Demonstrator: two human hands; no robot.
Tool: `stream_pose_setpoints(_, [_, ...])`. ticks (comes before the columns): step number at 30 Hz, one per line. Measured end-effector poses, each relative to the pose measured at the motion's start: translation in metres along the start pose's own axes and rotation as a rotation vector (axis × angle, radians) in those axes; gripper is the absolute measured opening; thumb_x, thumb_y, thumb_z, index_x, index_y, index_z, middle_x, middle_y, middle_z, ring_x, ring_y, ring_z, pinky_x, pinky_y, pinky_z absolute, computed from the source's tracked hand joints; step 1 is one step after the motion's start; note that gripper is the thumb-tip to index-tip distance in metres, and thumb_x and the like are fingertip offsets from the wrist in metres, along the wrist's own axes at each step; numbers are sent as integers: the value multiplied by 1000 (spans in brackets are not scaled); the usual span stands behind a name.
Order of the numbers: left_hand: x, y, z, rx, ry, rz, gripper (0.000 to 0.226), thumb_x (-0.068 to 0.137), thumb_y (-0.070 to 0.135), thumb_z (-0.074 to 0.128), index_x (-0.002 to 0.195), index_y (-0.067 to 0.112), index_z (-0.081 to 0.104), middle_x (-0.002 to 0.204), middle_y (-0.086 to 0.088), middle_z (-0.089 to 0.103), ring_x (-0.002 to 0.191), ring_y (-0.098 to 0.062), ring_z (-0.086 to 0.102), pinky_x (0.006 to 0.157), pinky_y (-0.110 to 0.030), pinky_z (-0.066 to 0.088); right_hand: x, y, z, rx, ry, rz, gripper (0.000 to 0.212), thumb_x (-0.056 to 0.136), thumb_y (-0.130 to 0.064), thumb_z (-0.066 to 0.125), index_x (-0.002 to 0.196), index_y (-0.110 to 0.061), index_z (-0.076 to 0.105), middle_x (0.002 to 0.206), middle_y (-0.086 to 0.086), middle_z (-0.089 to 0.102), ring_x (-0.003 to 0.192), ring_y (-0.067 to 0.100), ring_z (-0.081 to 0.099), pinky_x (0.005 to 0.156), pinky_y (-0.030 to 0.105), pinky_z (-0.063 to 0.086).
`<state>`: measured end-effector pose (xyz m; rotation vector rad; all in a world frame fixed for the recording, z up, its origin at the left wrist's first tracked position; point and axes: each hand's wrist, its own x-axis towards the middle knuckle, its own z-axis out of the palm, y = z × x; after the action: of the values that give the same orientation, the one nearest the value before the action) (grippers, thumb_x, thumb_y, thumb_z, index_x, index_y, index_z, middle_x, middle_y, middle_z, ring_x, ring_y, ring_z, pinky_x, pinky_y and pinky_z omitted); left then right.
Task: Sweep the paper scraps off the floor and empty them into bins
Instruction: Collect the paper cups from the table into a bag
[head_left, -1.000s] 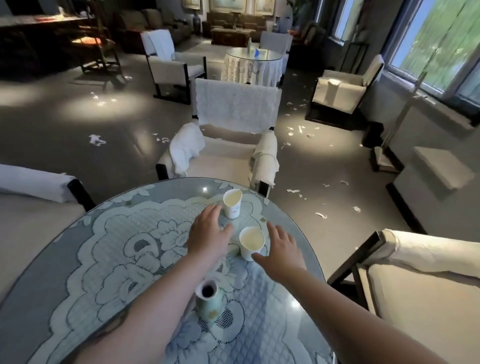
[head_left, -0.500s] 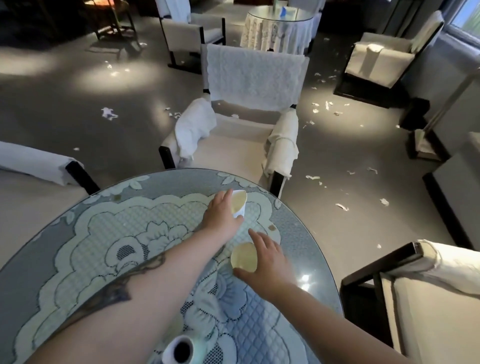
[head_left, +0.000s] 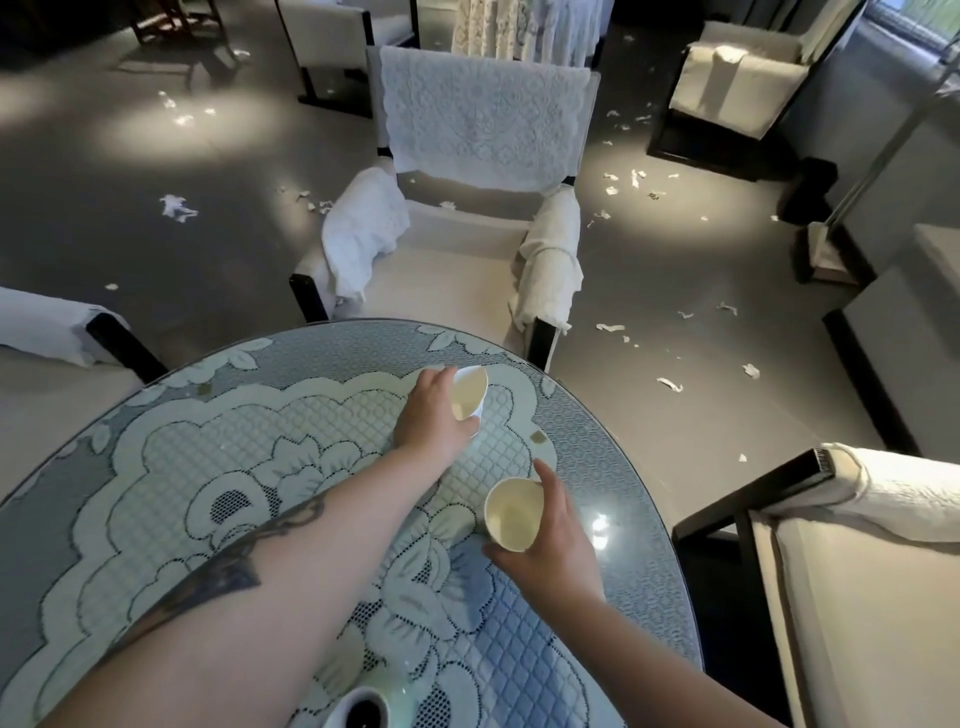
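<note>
Left hand: my left hand grips the far paper cup, fingers curled round its side. The cup is tilted, its mouth turned toward the camera, so I can see it holds nothing.
Right hand: my right hand holds the near paper cup the same way, thumb below and fingers behind. It is tilted too and looks empty.
Table: both cups are over the round table, which has a lace cloth under glass. I cannot tell if either cup touches the glass.
Reason for the hold: I judge I take one cup in each hand so that both can go to a bin in one trip.
Paper scraps: the paper scraps are on the floor, most of them right of the white armchair, some more far left. None is swept yet.
Sweeping tool: a pale upright thing near the right wall may be a broom or dustpan; I am not sure.
Bins: I see no bin in this view.
Vase: a small vase stands at the near table edge, just beside my left arm. I should be careful not to knock it.
</note>
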<state>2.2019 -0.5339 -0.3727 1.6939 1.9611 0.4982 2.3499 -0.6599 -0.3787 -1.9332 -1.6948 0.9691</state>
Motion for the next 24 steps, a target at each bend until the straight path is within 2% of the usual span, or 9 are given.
stream_pose_setpoints(3, [-11,2,-8,-127,66,-32,64,83,22,74,142,20,48,139,-1,45,117,-25,55,88,-36,47,-2,-2,-5,40,46,25,95,68,-32,84,142,-27,25,136,-5,48,116,17,51,89,30,46])
stream_pose_setpoints(5, [-24,8,-19,-217,126,-14,62,82,21,75,139,18,50,134,-2,46,114,-23,54,87,-35,46,-5,-4,-12,66,78,24,84,67,-30,84,134,-26,34,121,-8,52,102,14,51,79,26,44])
stream_pose_setpoints(8, [-49,25,-44,-336,193,78,60,80,20,77,134,18,53,122,0,46,107,-18,53,84,-28,42,-11,-4,-23,125,141,41,74,66,-24,84,124,-29,39,105,-13,50,93,12,51,73,24,39])
stream_pose_setpoints(11, [-83,44,-71,-486,230,222,53,76,25,77,125,26,56,115,5,49,104,-12,57,85,-26,48,-23,-10,-29,189,207,65,73,62,-23,83,119,-37,40,105,-12,55,93,13,54,74,26,41])
stream_pose_setpoints(14, [-124,59,-85,-627,208,324,53,69,32,72,120,33,56,115,9,52,100,0,58,82,-18,51,-41,-18,-29,231,275,47,73,56,-27,82,113,-44,39,105,-11,56,95,12,55,75,29,46])
stream_pose_setpoints(16, [-149,62,-84,-645,161,375,54,67,37,70,119,33,57,114,11,53,100,1,59,82,-17,51,-58,-26,-29,245,297,47,71,53,-30,81,108,-47,39,102,-12,57,94,11,56,73,29,47])
stream_pose_setpoints(21, [-195,56,-74,-598,26,444,55,63,44,64,117,39,55,112,18,53,102,5,56,84,-12,46,-105,-37,-39,329,313,82,62,59,-27,81,107,-41,45,93,-17,63,81,-4,59,56,14,40])
stream_pose_setpoints(24, [-220,54,-67,-563,-6,486,52,66,34,65,116,40,54,113,18,53,103,6,55,81,-4,41,-132,-39,-45,364,357,73,57,59,-29,82,102,-40,48,89,-19,64,76,-7,60,54,11,39])
